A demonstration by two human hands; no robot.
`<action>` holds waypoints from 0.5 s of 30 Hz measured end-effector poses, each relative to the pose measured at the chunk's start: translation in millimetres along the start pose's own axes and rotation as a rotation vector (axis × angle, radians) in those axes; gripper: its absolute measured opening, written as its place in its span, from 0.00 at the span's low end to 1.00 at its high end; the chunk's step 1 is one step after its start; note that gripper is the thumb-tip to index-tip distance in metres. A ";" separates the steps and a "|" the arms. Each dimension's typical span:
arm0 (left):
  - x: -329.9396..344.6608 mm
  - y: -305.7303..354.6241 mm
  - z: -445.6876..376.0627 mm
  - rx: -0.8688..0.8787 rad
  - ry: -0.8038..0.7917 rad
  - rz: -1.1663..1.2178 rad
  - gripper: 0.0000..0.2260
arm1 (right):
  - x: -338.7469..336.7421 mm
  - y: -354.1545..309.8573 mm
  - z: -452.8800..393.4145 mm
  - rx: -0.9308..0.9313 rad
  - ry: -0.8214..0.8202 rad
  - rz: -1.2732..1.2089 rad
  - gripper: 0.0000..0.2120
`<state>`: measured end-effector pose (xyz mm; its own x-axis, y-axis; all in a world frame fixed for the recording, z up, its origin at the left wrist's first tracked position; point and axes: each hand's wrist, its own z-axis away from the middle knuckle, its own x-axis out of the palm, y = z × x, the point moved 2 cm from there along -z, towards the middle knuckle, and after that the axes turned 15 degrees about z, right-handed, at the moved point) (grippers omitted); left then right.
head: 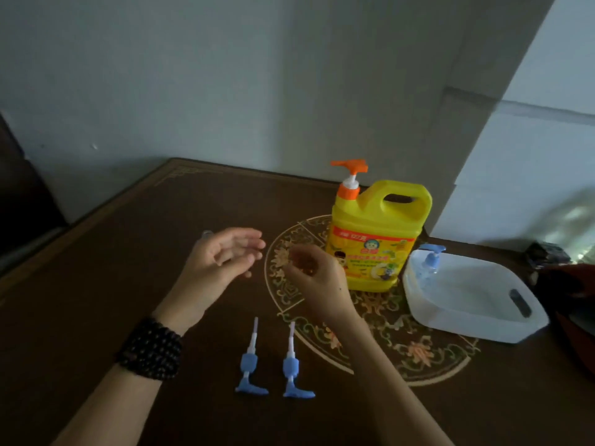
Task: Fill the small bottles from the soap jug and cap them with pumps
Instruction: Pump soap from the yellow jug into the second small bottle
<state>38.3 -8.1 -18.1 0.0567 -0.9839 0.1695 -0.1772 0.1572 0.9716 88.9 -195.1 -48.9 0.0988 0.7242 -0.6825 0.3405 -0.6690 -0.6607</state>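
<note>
The yellow soap jug (376, 233) with an orange pump (349, 170) stands upright at the back of the brown table. Two blue pumps (251, 362) (294, 365) lie side by side near the table's front, tubes pointing away from me. My left hand (222, 259) hovers above the table with fingers spread and nothing seen in it; a small clear rim (206, 233) peeks out behind it. My right hand (312, 272) is just left of the jug with fingers curled; whether it holds something clear is too blurred to tell. A small bottle with a blue pump (429, 262) stands in the white tub (515, 329).
The white plastic tub sits to the right of the jug, near the table's right edge. Dark objects (547, 255) lie beyond it at the far right. A pale wall runs behind the table. A dark bead bracelet (151, 349) wraps my left wrist.
</note>
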 end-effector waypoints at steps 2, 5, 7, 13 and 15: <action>-25.4 -1.6 10.9 -0.012 0.089 -0.010 0.15 | 28.0 -7.3 -14.3 -0.035 -0.071 0.077 0.17; -51.1 -0.4 24.2 -0.017 0.156 -0.030 0.15 | 62.7 -18.5 -36.4 -0.112 -0.118 0.191 0.25; -61.8 1.0 29.9 -0.011 0.180 -0.031 0.15 | 79.6 -24.2 -50.4 -0.119 -0.144 0.191 0.29; -78.8 3.4 35.4 0.019 0.215 -0.038 0.14 | 97.5 -31.6 -70.7 -0.151 -0.133 0.257 0.18; -81.0 2.0 34.5 0.027 0.219 -0.038 0.14 | 87.7 -32.9 -67.5 -0.138 -0.123 0.220 0.17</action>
<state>-0.5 69.0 -35.6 0.2756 -0.9466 0.1676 -0.1972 0.1150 0.9736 149.5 -98.3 -66.0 0.0728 0.5324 -0.8433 0.4479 -0.7730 -0.4493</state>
